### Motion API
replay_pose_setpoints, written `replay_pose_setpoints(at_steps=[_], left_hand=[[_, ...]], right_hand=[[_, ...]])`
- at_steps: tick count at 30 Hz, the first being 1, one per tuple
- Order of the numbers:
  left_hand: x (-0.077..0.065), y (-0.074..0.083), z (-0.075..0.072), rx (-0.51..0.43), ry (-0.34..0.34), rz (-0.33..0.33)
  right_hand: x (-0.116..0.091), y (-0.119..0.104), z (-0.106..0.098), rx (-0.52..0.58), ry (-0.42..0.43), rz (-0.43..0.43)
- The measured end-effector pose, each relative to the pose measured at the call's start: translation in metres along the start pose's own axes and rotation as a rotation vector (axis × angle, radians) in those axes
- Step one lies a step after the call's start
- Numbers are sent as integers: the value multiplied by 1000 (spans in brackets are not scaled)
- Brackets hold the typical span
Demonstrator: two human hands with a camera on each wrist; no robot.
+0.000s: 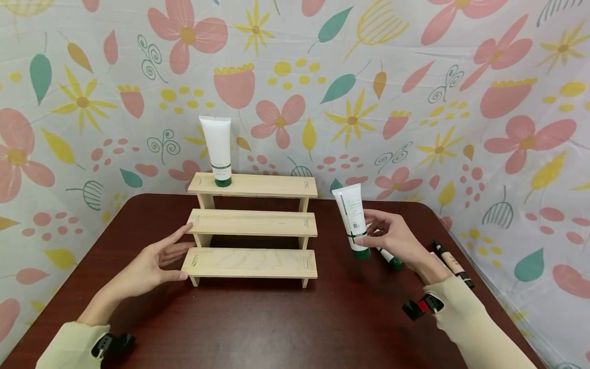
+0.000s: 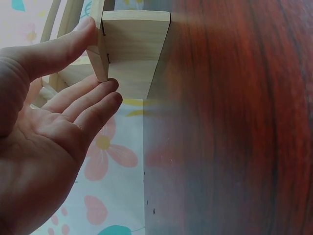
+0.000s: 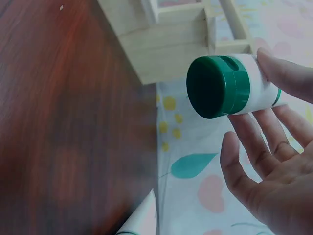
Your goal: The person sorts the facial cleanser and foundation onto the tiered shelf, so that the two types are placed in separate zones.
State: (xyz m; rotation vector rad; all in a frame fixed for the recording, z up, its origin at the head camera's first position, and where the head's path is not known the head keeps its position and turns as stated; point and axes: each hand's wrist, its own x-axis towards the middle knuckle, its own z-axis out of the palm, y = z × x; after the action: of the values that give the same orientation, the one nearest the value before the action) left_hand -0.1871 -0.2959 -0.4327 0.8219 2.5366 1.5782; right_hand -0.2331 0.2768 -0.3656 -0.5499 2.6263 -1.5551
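From the head view I log the right hand (image 1: 396, 236) pinching a white tube (image 1: 351, 215) between thumb and fingers; it is held off the table (image 1: 258, 328), right of the wooden rack (image 1: 249, 262), slightly tilted, green cap down. Left hand (image 1: 152, 266): spread wide, fingers nearly straight, thumb apart, at the rack's left end by the middle and lowest steps. I note a larger tube (image 1: 218, 146) upright on its cap at the top step's left end, and another tube (image 1: 389, 258) lying beyond the right hand, partly hidden.
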Motion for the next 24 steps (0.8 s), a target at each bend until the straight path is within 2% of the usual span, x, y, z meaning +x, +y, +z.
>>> replay_pose_setpoints(at_steps=[14,20,24], left_hand=[[1,0,0,19,3,-5],[2,1,-1,12,1,-7],[1,1,-1,1,1,-11]], right_hand=[[18,-45,19,18,83,-75],[33,-69,32,42,74,-105],[46,-83,44,51,75,-155]])
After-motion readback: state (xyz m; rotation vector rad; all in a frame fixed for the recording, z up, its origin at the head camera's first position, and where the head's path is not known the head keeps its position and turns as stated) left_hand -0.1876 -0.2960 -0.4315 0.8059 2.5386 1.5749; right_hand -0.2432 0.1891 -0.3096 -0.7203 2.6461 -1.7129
